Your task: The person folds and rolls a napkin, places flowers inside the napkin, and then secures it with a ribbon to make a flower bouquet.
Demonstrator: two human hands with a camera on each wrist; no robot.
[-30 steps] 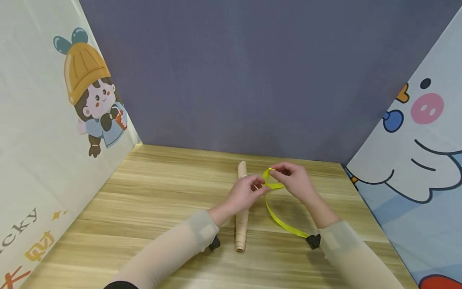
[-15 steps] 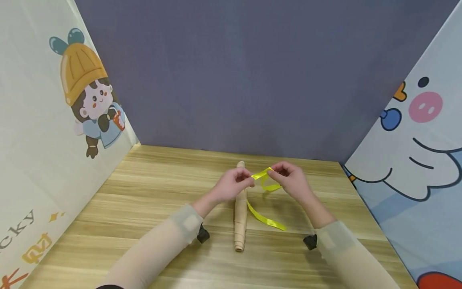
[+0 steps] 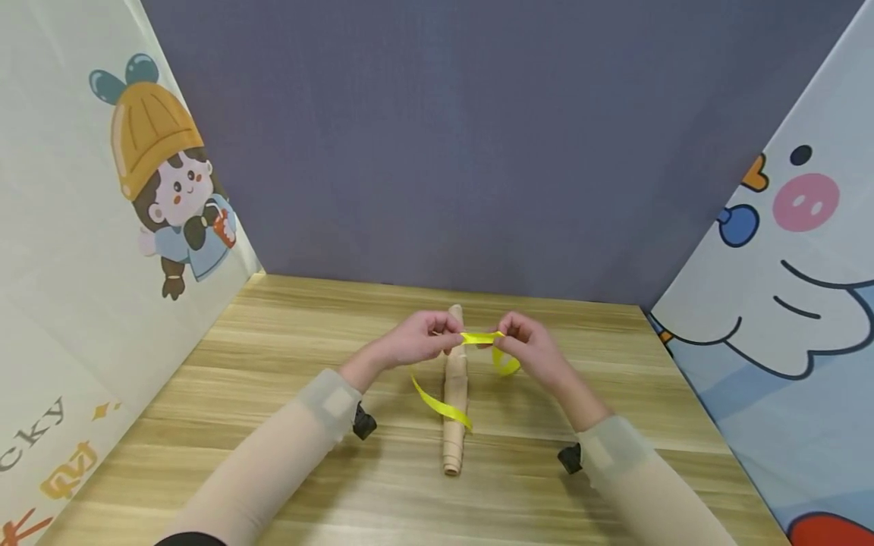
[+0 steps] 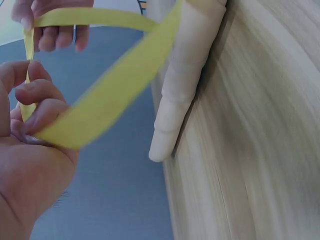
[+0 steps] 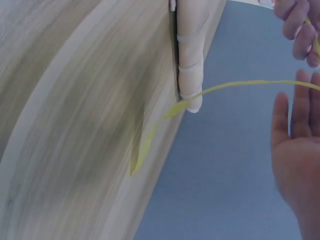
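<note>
A yellow ribbon [image 3: 480, 338] is stretched between my two hands above a beige rolled-up bundle [image 3: 454, 409] on the table. My left hand [image 3: 419, 337] pinches the ribbon between thumb and fingers; a loose tail hangs below it and crosses in front of the roll. My right hand [image 3: 532, 349] pinches it a short way to the right, with another loop drooping beneath the fingers. In the left wrist view the ribbon [image 4: 110, 95] sweeps broad and close to the camera, from the left hand [image 4: 35, 135] past the roll [image 4: 182, 70].
The wood-grain table [image 3: 287, 425] ends at a grey-blue back panel [image 3: 437, 152]. Printed cartoon panels stand on the left [image 3: 61, 250] and right [image 3: 771, 303]. A black wrist camera mount [image 3: 364, 422] shows under the left sleeve, another mount [image 3: 570, 459] beside the right.
My left hand has moved left, now pinching the ribbon and drawing its tail across the roll. My right hand has shifted slightly left, still holding the ribbon.
</note>
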